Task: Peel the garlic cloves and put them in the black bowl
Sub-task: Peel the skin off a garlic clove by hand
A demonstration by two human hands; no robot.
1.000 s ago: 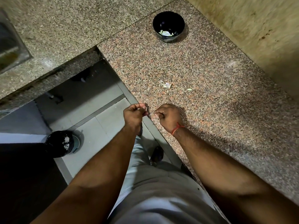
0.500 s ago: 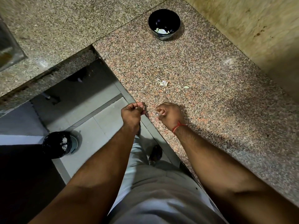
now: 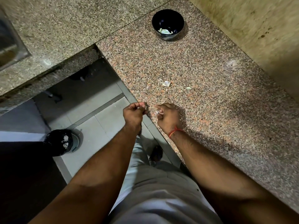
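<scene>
Pink granite surface [image 3: 202, 75], wall behind. Black bowl [image 3: 167, 24] far back, peeled cloves inside. Left hand [image 3: 133, 113] and right hand [image 3: 168, 117] at the near edge, fingers curled tight, pinching sth pale, prob. garlic clove [image 3: 157, 112] w/ skin. Peeling step; next calls for stripping skin, then reaching to the bowl. Clove mostly hidden.

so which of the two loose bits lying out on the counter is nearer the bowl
The white papery scrap is nearer the black bowl; the small pale bit lies further right, away from it.
</scene>
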